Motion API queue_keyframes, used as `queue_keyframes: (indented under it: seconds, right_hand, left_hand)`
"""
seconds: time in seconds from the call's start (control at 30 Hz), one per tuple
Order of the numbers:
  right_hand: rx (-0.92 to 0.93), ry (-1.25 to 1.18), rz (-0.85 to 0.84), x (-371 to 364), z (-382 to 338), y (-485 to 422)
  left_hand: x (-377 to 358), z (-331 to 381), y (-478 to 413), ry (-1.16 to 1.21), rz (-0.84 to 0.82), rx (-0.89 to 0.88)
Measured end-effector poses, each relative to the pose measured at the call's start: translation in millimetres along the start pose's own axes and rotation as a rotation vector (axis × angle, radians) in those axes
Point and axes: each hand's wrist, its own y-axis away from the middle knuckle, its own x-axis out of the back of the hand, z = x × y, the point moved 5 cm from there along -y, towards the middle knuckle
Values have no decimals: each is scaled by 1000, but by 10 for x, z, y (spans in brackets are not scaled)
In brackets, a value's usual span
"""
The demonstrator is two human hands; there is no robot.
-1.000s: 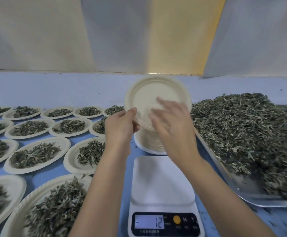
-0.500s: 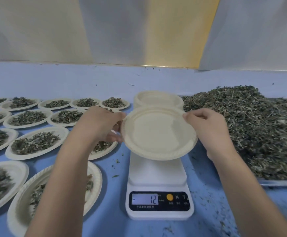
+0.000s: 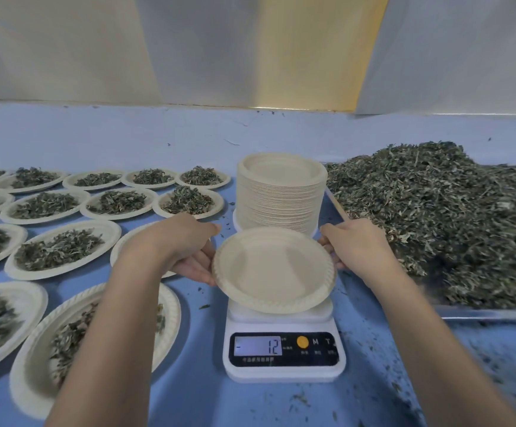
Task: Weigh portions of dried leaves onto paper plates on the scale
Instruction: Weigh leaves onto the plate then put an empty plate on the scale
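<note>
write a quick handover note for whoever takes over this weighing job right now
Hands: left hand holds the empty plate by its left rim, right hand by its right rim.
Things: plate tilted over the scale, contact unclear; display reads minus 12. Spare plate stack behind the scale, leaf pile on the tray to the right.
Done: many filled plates laid out on the left.
Left: set this plate down, weigh leaves onto it, move it aside, repeat.

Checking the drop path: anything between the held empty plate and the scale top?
Nothing visible. Left hand and right hand hold the empty plate just over the scale; its visible edge is bare, the rest hidden.
</note>
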Motion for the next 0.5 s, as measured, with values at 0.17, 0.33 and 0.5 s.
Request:
queue_keyframes:
  seconds: [0.17, 0.33, 0.5]
  right_hand:
    - [3, 39, -20, -64, 26, 12]
    - [-6, 16, -33, -103, 78, -11]
    - [2, 34, 21, -80, 134, -67]
  left_hand:
    - [-9, -56, -90, -15, -7, 29]
    - [-7, -105, -145, -39, -13, 46]
    - [-1, -131, -165, -66, 8, 73]
